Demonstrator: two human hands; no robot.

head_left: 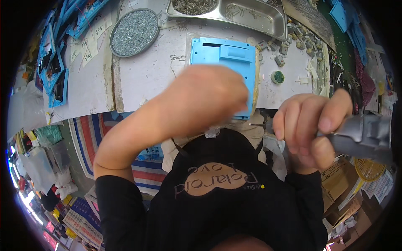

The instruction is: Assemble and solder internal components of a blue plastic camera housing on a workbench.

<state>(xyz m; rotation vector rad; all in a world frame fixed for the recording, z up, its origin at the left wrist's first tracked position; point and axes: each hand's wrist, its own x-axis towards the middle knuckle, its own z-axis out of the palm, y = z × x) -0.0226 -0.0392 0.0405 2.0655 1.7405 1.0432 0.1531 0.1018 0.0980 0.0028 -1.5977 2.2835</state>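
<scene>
A flat light-blue plastic panel [250,62] with a raised rectangular part lies at the table's front edge, on a pale pad. My left hand [205,94] is over its near half, blurred by motion. Its fingers are curled closed; what they hold, if anything, is hidden. To the right of the panel, my right hand [307,121] is wrapped round a grey power screwdriver [364,136]. The tool lies nearly sideways, and its thin bit [256,124] points left toward the panel's near edge, apart from it.
A round tray of small silvery screws [134,33] stands at the back left. Behind the panel is a metal tray [251,23] with springs and small parts. Grey blocks [303,39] and a small green-filled pot [277,77] lie at right. Blue plastic frames [54,62] pile up far left.
</scene>
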